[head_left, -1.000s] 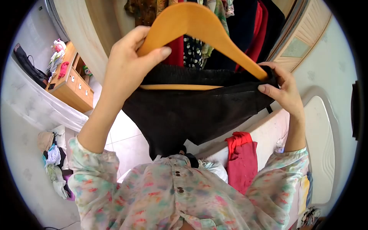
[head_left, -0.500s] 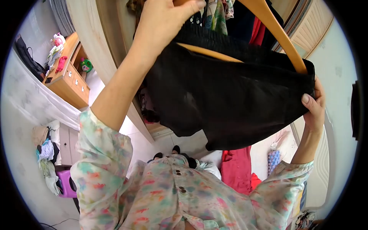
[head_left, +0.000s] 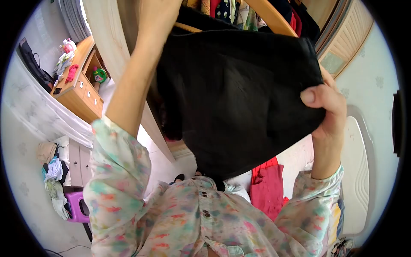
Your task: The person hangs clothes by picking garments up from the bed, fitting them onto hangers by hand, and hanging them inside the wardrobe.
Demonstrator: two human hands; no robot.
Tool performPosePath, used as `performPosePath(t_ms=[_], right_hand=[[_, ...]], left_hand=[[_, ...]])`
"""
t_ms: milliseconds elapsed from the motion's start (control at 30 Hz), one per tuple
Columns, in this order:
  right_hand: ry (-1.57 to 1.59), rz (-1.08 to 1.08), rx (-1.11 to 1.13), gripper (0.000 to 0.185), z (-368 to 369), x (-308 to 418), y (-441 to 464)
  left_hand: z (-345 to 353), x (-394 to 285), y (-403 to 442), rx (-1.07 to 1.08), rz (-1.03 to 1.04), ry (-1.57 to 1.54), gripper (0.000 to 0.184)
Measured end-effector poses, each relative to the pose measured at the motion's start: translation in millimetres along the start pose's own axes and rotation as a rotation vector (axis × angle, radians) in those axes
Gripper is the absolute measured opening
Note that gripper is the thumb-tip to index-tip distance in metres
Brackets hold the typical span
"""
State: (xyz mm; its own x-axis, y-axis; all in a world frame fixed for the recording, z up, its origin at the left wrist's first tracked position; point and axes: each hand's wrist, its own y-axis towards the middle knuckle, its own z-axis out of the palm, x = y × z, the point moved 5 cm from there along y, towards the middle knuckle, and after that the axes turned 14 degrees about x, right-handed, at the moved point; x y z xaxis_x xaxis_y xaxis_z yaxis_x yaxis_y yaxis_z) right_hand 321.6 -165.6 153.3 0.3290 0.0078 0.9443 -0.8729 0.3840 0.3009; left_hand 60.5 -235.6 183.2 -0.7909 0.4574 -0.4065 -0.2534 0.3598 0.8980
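Note:
A black garment (head_left: 231,94) hangs spread out in front of me. The shoulder of a wooden hanger (head_left: 274,18) rises above its waistband, and a bit of the hanger's bar shows at the upper left. My right hand (head_left: 327,105) pinches the garment's right side, thumb on the front and fingers behind. My left hand (head_left: 160,10) is raised at the top edge near the hanger; its fingers lie outside the picture, so its hold is hidden.
Behind the garment is an open wardrobe with hanging clothes (head_left: 222,10). Red clothing (head_left: 267,190) lies on the bed below right. At left are a wooden desk (head_left: 81,96), a grey cabinet (head_left: 79,165) with piled clothes (head_left: 55,169), and a purple stool (head_left: 76,207).
The hanger and garment have risen, and the garment now covers more of the view. My left hand has moved up until its fingers left the frame. My right hand has moved lower on the garment's side.

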Motion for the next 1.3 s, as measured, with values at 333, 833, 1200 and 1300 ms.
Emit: performPosePath(t_ms=[333,833,1200,1300], right_hand=[[0.196,-0.086,0.030,0.011,7.1,-10.7,98.6],[0.026,-0.115,-0.062,0.021,-33.5,-0.2,117.9],[-0.106,-0.278,0.016,0.019,-89.9,115.6,60.0],[-0.142,-0.404,0.040,0.019,-103.1,152.1,52.7]], left_hand=[[88.5,-24.2,-232.1,0.317,-0.375,-0.039,0.115],[103.9,13.0,-283.4,0.023,-0.661,-0.224,0.032],[152.8,24.8,-349.5,0.316,-0.757,-0.193,0.029],[175.5,34.5,-392.3,0.637,-0.810,-0.155,0.026]])
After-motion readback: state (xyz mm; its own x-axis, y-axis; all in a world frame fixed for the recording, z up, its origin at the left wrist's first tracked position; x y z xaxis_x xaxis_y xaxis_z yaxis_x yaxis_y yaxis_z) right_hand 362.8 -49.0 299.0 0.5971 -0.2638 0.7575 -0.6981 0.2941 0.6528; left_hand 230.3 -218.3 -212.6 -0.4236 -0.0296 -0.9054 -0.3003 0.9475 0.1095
